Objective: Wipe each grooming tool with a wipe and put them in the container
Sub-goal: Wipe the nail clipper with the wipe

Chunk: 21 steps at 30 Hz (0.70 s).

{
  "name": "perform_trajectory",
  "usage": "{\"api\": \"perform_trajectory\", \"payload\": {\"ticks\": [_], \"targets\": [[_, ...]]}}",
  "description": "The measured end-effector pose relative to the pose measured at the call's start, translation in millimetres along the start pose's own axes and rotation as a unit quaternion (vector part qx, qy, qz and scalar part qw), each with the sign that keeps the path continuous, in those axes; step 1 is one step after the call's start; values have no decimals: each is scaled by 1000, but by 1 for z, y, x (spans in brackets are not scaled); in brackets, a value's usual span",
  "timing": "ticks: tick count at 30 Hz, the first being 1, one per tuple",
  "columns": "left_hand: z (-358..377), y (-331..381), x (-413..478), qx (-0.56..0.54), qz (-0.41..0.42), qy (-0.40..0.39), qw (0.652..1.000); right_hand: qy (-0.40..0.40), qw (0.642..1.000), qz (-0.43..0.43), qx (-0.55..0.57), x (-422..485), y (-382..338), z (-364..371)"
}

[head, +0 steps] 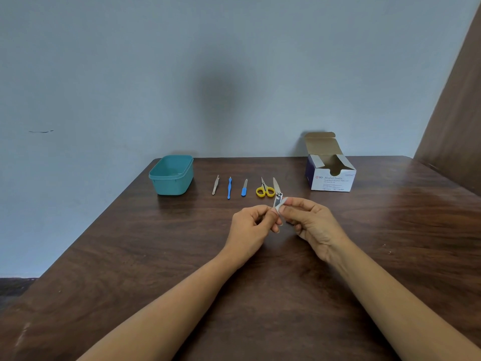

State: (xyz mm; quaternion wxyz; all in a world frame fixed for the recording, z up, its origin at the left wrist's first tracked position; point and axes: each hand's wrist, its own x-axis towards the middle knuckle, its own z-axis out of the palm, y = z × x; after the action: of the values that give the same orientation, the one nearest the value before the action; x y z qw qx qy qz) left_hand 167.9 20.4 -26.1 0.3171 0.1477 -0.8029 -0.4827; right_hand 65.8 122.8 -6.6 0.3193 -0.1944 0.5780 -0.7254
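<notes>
A silver nail clipper [277, 196] with its lever swung up is held above the table between both hands. My left hand [251, 227] pinches the clipper's lower end. My right hand [309, 221] pinches a small white wipe [282, 204] against the clipper's body. On the table behind lie silver tweezers [215, 185], a blue-handled tool [229, 188], a small file with a blue handle [244, 188] and yellow-handled scissors [265, 189] in a row. A teal container [171, 175] stands open at the left of the row.
An open white box of alcohol swabs [331, 169] stands at the back right of the brown wooden table [182, 256]. A blue-grey wall runs right behind the table's far edge, and a brown panel rises at the far right.
</notes>
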Motion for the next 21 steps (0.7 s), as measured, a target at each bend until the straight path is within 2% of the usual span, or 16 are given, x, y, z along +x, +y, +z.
{"api": "perform_trajectory", "payload": {"ticks": [7, 14, 18, 21], "targets": [[2, 1, -1, 34, 9, -13, 999, 30, 998, -27, 44, -2, -1, 1], [1, 1, -2, 84, 23, -11, 996, 49, 991, -102, -66, -5, 4, 5], [4, 0, -2, 117, 69, -8, 991, 95, 986, -136, -22, -6, 5, 7], [4, -1, -1, 132, 85, -4, 988, 90, 986, -139, -6, -5, 8, 8]]}}
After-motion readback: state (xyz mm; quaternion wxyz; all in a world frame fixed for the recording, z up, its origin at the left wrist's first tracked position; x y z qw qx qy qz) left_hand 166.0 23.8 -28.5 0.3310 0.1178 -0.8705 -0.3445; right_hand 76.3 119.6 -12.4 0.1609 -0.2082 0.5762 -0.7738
